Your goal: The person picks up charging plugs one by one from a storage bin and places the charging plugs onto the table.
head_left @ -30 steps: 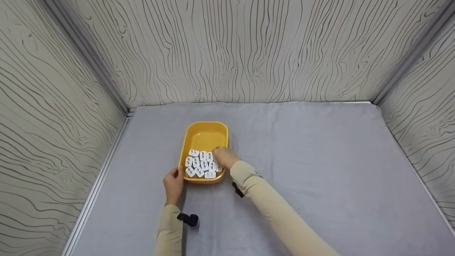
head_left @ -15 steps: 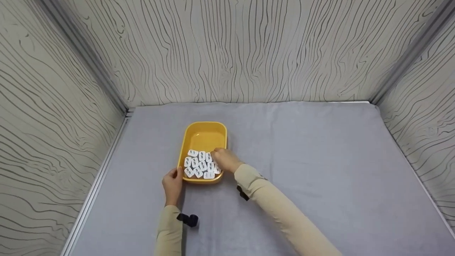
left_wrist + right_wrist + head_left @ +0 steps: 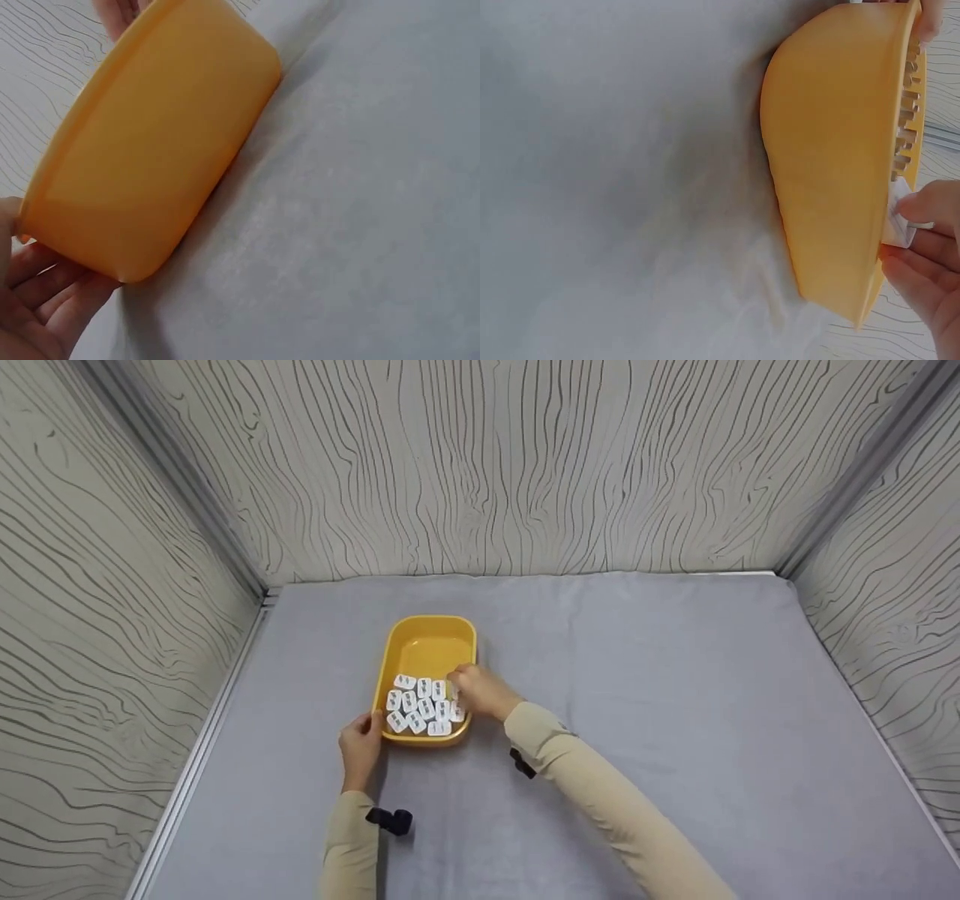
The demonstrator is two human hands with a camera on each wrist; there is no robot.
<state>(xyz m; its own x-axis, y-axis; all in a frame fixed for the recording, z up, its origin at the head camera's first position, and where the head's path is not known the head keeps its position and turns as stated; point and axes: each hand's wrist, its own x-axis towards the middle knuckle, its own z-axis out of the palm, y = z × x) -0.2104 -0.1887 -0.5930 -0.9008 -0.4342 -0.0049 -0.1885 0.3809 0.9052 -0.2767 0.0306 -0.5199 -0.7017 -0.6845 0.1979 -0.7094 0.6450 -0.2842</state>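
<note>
A yellow plastic bin (image 3: 433, 654) stands on the cloth, left of the middle in the head view. Its near half bears several small white rounded blocks (image 3: 426, 708) with dark marks on top. My left hand (image 3: 360, 744) grips the bin's near left corner; in the left wrist view the thumb is at the rim and the fingers lie against the outer wall. My right hand (image 3: 484, 691) reaches over the right rim. Between thumb and fingers it pinches one white block (image 3: 898, 219), seen at the rim in the right wrist view. Its lower part is hidden by the bin wall.
Grey cloth (image 3: 660, 697) covers the table. Wood-patterned panels (image 3: 495, 472) rise at the back and both sides, with a metal rail (image 3: 202, 757) along the left edge. A black wrist camera (image 3: 391, 820) sits on the left sleeve.
My right hand has shifted slightly, uncovering a little more of the blocks near the right wall. My left hand keeps its grip on the corner. The blocks lie in the same arrangement.
</note>
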